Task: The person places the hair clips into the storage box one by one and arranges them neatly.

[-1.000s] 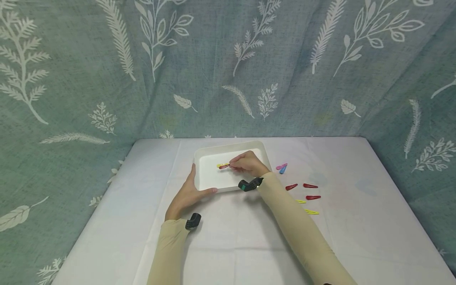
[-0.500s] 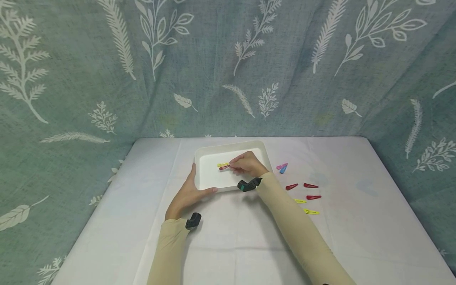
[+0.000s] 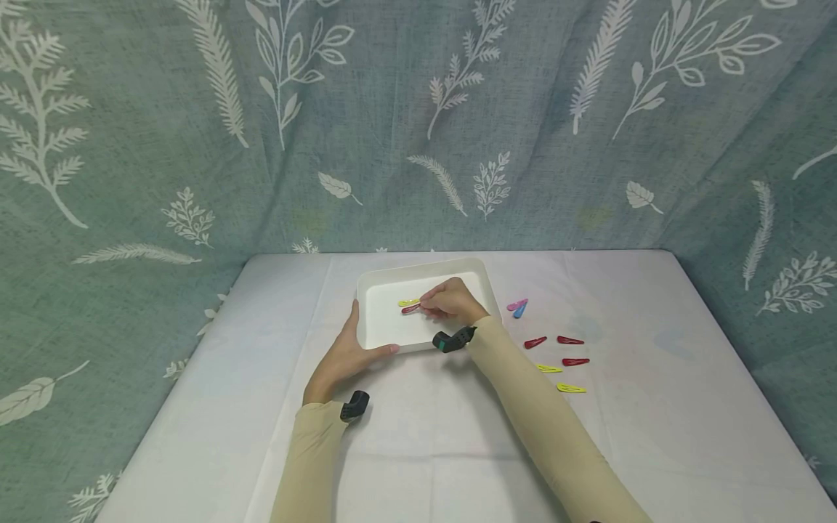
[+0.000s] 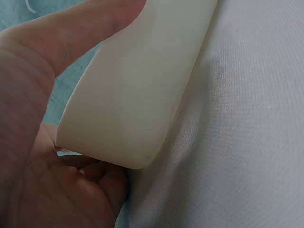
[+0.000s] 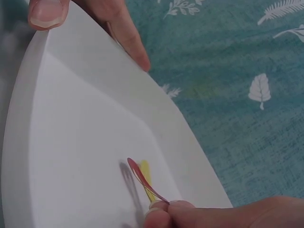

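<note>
My left hand [image 3: 346, 356] grips the near left corner of a shallow white tray [image 3: 418, 272], its thumb on the front rim and its fingers along the left side. In the left wrist view the tray's outer wall [image 4: 133, 95] lies between thumb and curled fingers. Inside the tray area, my right hand [image 3: 454, 299] pinches the narrow end of a red snap hair clip [image 3: 410, 309] between thumb and fingertip. The clip [image 5: 136, 171] slants over the tray floor and casts a shadow there. Beside it a yellow hair clip [image 3: 408, 302] is partly hidden by the red one in the right wrist view.
Right of the tray, a pink hair clip [image 3: 515, 305] and a blue one [image 3: 520, 311] lie together on the white cloth. Nearer are red clips [image 3: 570, 340] and yellow clips [image 3: 572, 388], close to the right forearm. A patterned green curtain [image 3: 392, 145] stands behind the table.
The red clip has turned slightly in the right hand's pinch, showing more of its red face. The right forearm has shifted a little left, uncovering more of the yellow clips. The left hand stays put.
</note>
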A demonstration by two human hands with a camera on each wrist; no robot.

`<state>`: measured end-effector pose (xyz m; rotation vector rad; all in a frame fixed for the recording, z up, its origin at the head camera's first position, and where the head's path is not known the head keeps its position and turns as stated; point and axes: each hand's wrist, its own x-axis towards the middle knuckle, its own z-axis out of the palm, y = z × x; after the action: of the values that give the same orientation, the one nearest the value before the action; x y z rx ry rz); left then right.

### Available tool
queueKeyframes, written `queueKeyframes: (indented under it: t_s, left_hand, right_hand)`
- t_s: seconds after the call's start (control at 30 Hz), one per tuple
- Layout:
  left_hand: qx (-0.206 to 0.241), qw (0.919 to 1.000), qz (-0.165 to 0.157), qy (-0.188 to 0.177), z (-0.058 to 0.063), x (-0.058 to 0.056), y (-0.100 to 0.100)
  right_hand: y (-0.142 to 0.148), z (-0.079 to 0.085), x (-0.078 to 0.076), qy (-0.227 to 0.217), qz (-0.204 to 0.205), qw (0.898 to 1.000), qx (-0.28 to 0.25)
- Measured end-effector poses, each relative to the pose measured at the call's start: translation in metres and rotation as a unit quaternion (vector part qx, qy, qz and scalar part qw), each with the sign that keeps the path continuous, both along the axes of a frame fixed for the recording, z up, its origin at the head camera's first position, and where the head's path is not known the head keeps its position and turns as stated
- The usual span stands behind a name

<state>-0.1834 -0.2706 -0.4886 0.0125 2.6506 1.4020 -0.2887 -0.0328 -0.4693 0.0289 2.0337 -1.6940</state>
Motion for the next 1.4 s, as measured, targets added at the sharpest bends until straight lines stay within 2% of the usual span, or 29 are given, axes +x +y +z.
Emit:
queueKeyframes:
  t_s: [0.5,0.73,1.0,1.4]
  left_hand:
    - [-0.002,1.0,-0.001,0.0,-0.001,0.0,0.001]
    - [-0.021,0.9997,0.004,-0.009,0.0,-0.001,0.0]
    - [-0.007,1.0,0.002,0.002,0.0,0.0,0.0]
    - [-0.017,0.9998,0.008,-0.011,0.0,-0.001,0.001]
  right_hand:
    - [-0.005,0.0,0.0,-0.001,-0.016,1.0,0.021]
    - [-0.008,-0.003,0.0,0.011,-0.024,0.999,0.032]
    - [-0.01,-0.004,0.0,0.021,-0.027,0.999,0.04]
    - [-0.012,-0.005,-0.001,0.028,-0.036,0.998,0.052]
